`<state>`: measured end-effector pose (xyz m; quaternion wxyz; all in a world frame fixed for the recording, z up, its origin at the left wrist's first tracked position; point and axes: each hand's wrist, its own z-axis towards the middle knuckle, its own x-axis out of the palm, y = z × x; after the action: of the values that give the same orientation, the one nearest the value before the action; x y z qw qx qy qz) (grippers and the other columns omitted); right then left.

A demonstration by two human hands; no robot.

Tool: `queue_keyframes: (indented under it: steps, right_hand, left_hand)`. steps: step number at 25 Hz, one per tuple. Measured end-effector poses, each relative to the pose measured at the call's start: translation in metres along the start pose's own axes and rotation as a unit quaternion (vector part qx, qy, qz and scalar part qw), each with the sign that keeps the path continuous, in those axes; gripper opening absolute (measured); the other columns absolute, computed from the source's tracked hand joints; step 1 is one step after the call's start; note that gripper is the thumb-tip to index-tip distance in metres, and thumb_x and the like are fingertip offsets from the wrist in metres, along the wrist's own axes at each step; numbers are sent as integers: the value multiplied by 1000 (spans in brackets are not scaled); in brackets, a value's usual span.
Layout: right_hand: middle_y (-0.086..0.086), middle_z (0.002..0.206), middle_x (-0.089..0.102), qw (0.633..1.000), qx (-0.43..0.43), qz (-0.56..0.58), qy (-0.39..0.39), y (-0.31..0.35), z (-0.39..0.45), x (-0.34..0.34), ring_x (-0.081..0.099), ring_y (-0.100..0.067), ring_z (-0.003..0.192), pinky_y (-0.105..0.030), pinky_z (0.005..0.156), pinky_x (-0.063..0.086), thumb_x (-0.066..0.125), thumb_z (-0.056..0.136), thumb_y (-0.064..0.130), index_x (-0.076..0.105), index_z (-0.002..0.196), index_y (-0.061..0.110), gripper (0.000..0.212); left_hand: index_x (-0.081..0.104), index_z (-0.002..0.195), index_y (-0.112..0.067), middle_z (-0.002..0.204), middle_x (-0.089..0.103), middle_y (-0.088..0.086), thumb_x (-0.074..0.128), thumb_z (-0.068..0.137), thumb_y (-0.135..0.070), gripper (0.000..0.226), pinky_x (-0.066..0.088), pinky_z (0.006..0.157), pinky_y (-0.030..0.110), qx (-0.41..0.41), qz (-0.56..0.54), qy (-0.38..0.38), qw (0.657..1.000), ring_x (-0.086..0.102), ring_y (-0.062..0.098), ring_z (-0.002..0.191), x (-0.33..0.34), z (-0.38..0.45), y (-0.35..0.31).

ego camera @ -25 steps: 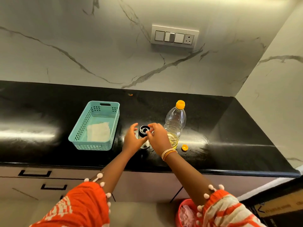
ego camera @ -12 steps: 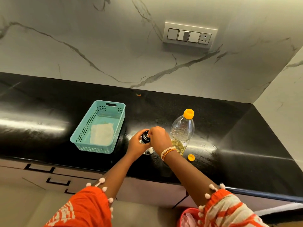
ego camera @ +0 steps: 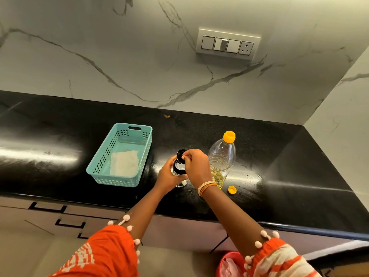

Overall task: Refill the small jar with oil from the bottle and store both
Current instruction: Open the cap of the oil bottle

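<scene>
Left hand wraps around the small jar, fingers curled round its body, holding it upright near the front edge of the black counter, about mid-length. Right hand pinches the jar's black lid between thumb and fingertips; the lid is tilted and sits just above the jar mouth, can't tell if it touches the rim. Bangles on the right wrist. Oil bottle stands upright just beside the right hand on its right, yellow top on, a little yellow oil at the bottom, the rest see-through. Loose yellow cap lies on the counter just right of the bottle base, toward the front edge. Teal basket sits left of the jar, apart from it, long side running front to back, with a white cloth lying flat inside. Switch panel on the marble wall behind. Drawers below the counter's front edge. Red bin low at the floor, partly behind the right sleeve.
</scene>
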<state>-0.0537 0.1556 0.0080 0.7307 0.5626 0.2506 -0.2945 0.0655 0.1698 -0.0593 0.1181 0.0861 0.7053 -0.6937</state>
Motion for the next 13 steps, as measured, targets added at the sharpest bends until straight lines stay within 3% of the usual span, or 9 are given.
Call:
queue_keyframes:
  steps: [4, 7, 9, 13]
  right_hand:
    - [-7, 92, 68, 992, 25, 107, -67, 1, -26, 3, 63, -15, 86, -22, 77, 50, 62, 88, 9, 72, 94, 8, 12]
    - [-7, 79, 70, 956, 113, 253, -94, 0, -45, 2, 64, -11, 69, -25, 67, 55, 64, 87, 6, 72, 88, 10, 8]
    - [-7, 70, 67, 905, 180, 382, -63, -4, -57, -2, 59, -8, 58, -24, 56, 51, 64, 89, 7, 71, 88, 9, 8]
    - [2, 66, 64, 740, 328, 588, -4, -21, -87, -13, 56, -8, 61, -21, 55, 46, 61, 92, 13, 70, 90, 13, 9]
  left_hand:
    - [54, 129, -24, 121, 64, -2, 86, 67, -23, 70, 50, 91, 33, -19, 22, -32, 999, 61, 15, 110, -4, -9, -1]
    - [55, 126, -21, 123, 55, -1, 81, 72, -16, 60, 41, 93, 29, -14, 63, -69, 996, 51, 12, 111, -7, -23, -4]
    - [59, 121, -20, 121, 54, 3, 76, 75, -11, 50, 37, 91, 25, 0, 81, -118, 990, 50, 14, 108, -6, -34, -5]
    - [65, 112, -13, 114, 58, 7, 70, 79, -9, 33, 37, 88, 22, 61, 120, -137, 981, 56, 18, 105, -1, -51, 0]
